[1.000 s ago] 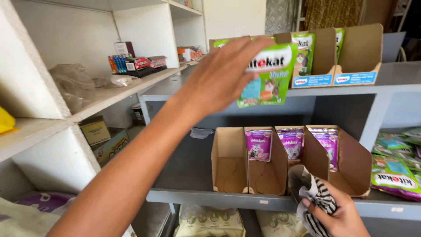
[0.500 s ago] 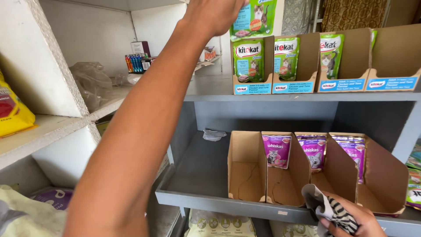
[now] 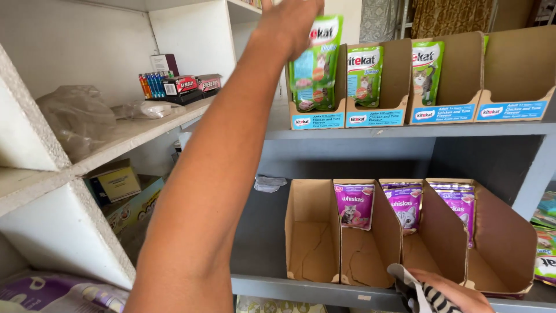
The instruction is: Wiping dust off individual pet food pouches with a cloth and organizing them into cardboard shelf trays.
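My left hand (image 3: 288, 22) is raised to the upper grey shelf and grips the top of a green cat-food pouch (image 3: 315, 69), whose lower end sits in the leftmost cardboard display box (image 3: 315, 119). More green pouches (image 3: 365, 75) stand in the boxes to its right. My right hand (image 3: 449, 294) is low at the bottom edge, closed on a black-and-white striped cloth (image 3: 425, 297), just in front of the lower row of cardboard boxes (image 3: 313, 232) holding purple pouches (image 3: 354, 206).
A white shelf unit (image 3: 133, 130) on the left carries crumpled plastic bags (image 3: 75, 119), a pack of batteries (image 3: 174, 86) and small boxes. A crumpled paper (image 3: 269, 184) lies on the lower grey shelf (image 3: 260, 232). More pouches lie at the far right (image 3: 544, 243).
My left hand has brought the green pouch from above down into the leftmost upper box. The view has shifted slightly left; my right hand stays low with the cloth.
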